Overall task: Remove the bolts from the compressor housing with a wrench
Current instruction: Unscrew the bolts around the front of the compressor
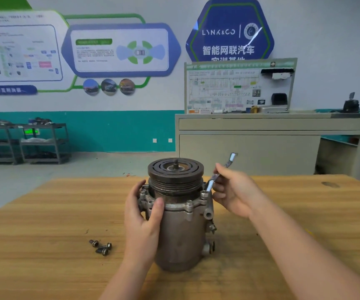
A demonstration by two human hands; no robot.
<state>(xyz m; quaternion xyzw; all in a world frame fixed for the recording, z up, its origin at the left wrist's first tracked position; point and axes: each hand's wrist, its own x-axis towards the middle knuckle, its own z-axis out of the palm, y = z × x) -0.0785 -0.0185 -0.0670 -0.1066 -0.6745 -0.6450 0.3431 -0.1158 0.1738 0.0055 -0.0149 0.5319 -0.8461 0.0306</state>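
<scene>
Well, from the head view the compressor housing stood upright on the tabletop, the left hand wrapped round its flange in a steadying grip. The right hand pinched the wrench, its head on a flange bolt. That light grip looked risky: the wrench could slip off or the housing tip. Three freed bolts lay nearby.
</scene>
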